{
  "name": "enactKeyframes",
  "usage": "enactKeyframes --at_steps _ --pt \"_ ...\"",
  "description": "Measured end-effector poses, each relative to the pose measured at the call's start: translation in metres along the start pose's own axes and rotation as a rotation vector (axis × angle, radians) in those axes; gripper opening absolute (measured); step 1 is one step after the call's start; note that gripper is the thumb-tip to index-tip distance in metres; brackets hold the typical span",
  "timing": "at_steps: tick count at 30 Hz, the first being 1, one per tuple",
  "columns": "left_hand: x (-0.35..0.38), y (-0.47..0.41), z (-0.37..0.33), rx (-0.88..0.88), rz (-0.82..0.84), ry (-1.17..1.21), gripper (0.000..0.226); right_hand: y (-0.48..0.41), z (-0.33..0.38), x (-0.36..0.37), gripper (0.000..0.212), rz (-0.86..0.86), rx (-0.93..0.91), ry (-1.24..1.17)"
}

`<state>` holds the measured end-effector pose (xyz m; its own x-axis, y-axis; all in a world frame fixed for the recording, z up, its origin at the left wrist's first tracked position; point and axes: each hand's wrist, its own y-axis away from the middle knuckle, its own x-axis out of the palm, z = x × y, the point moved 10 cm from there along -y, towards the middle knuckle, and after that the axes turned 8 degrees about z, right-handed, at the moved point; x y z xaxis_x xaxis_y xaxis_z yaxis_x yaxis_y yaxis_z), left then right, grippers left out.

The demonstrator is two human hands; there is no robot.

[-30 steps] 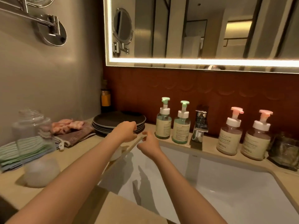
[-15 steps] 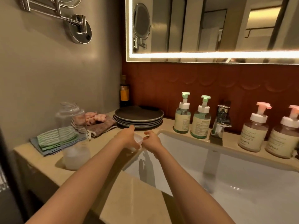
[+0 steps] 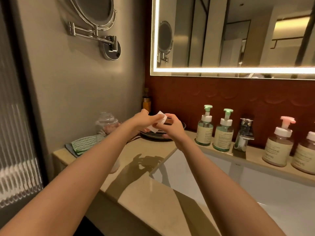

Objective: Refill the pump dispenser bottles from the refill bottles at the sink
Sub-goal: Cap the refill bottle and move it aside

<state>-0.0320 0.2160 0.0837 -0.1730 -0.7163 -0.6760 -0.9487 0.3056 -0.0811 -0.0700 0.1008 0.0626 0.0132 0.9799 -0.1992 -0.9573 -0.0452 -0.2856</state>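
Lit mirror (image 3: 238,40) across the back wall; below it the white sink (image 3: 272,193) set into a beige counter (image 3: 136,167). Along the ledge behind the basin, all upright with pumps on: green-pump bottles (image 3: 204,132) left of the tap (image 3: 243,133), pink-pump bottles (image 3: 277,149) to its right, lined up within reach of the basin, probably so spills go down the drain. Stack of dark plates (image 3: 153,134) in the corner, partly hidden by the hands. A clear bottle (image 3: 106,123) stands near the wall with its neck open and no cap, beside a folded cloth (image 3: 85,143). It could be the one being serviced, though I cannot tell. Both arms reach forward over the counter's corner, hands raised off the surface. Left hand (image 3: 144,119) and right hand (image 3: 173,127) meet on a small white piece (image 3: 157,125), fingers of each curled and pinching it from opposite sides, a two-handed hold that suits tearing, twisting or pulling apart. What the piece is cannot be made out. No pump dispenser is opened or being poured into; the refilling looks to be at the preparation stage.
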Motion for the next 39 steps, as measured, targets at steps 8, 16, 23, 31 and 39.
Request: enactKeyframes --at_steps 8,16,23,31,39 --pt "-0.109 0.070 -0.013 0.107 -0.422 -0.234 0.053 -0.009 0.047 0.056 0.066 0.098 -0.038 0.029" --pt "-0.121 0.090 0.056 -0.021 -0.295 -0.053 0.088 -0.025 0.082 0.108 0.073 0.076 -0.104 0.243" --pt "-0.082 0.082 0.090 -0.062 -0.229 0.223 0.087 -0.031 0.102 0.139 0.063 0.212 -0.127 0.619" --pt "-0.084 0.082 0.094 -0.066 -0.389 0.122 0.062 -0.032 0.112 0.157 0.061 0.358 -0.133 0.880" --pt "-0.081 0.078 0.092 -0.024 -0.381 0.116 0.073 -0.028 0.104 0.153 0.078 0.301 -0.022 1.115"
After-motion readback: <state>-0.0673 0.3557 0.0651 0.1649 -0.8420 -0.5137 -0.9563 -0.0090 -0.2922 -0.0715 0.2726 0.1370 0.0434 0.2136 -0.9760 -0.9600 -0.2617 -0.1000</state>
